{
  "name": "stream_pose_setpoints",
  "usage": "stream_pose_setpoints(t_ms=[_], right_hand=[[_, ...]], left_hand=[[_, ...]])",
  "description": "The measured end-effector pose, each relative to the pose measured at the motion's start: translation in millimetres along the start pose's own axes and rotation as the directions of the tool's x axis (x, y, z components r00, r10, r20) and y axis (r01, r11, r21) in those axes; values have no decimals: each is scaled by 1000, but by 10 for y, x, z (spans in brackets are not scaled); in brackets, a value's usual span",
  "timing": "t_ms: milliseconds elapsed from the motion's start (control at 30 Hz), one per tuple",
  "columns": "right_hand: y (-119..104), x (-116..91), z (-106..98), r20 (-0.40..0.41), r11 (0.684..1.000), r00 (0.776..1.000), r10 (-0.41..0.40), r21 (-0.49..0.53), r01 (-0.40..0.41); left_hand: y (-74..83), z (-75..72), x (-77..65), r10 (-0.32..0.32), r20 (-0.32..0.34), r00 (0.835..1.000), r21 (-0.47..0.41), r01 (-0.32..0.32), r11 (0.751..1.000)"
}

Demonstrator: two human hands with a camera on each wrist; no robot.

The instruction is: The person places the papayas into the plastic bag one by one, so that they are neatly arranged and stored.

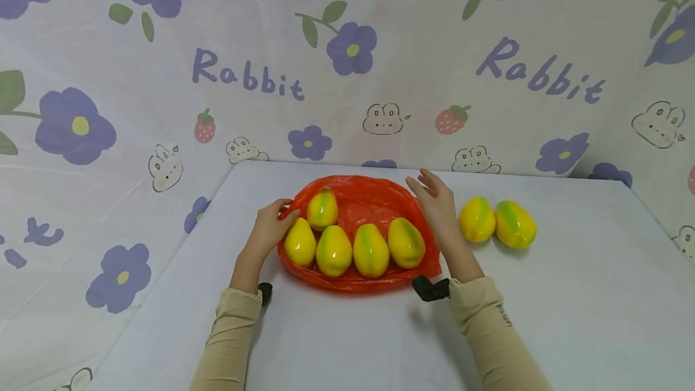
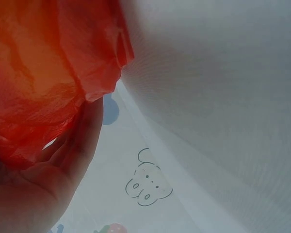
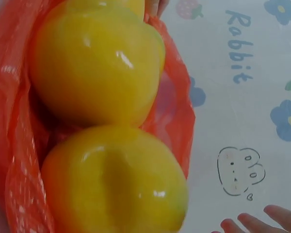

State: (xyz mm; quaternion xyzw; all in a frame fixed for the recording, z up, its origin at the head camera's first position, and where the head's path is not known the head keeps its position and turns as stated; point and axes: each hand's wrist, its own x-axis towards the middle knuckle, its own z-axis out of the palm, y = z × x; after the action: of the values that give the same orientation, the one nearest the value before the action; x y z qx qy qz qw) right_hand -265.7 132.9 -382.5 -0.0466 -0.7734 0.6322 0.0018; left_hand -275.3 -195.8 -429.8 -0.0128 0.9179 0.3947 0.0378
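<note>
A red plastic bag [image 1: 358, 198] lies spread wide on the white table. Inside it sit several glossy yellow, pear-shaped fruits with green streaks, four of them not counted here but lined along the front, such as the rightmost fruit [image 1: 406, 243]; another fruit [image 1: 323, 210] lies behind at left. My left hand [image 1: 269, 225] pinches the bag's left rim; in the left wrist view the red plastic [image 2: 34, 87] covers part of that hand. By the bag's right rim, my right hand [image 1: 438, 210] has its fingers spread and holds nothing. Its fingertips [image 3: 276, 216] show apart from the bag in the right wrist view.
To the right of the bag, two more yellow-green fruits lie side by side on the table: a nearer-left one [image 1: 477, 219] and a right one [image 1: 515, 224]. Behind the white table [image 1: 358, 343] hangs a patterned cloth [image 1: 260, 17]. Black wrist mounts [image 1: 431, 288] sit below the hands.
</note>
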Motion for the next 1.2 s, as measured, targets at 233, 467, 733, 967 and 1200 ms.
stream_pose_setpoints(t_ms=[233, 467, 733, 967, 1200], right_hand=[[17, 2, -96, -34, 1000, 999, 25, -9, -25], [37, -30, -217, -43, 999, 999, 30, -27, -31], [121, -35, -355, -76, 997, 996, 44, -60, -49], [190, -18, -474, -80, 997, 996, 32, -62, -37], [215, -1, -611, -108, 996, 993, 46, -66, -54]], left_hand=[[-9, 1, -6, -9, 1, 1000, -3, 9, 1000], [-23, 5, 2, 7, -11, 1000, -3, -7, 1000], [-15, -3, 9, -4, -6, 1000, 1, 4, 1000], [-8, -8, 2, -4, 0, 1000, -6, 4, 1000], [3, -15, -16, -12, 1, 1000, -11, 12, 1000]])
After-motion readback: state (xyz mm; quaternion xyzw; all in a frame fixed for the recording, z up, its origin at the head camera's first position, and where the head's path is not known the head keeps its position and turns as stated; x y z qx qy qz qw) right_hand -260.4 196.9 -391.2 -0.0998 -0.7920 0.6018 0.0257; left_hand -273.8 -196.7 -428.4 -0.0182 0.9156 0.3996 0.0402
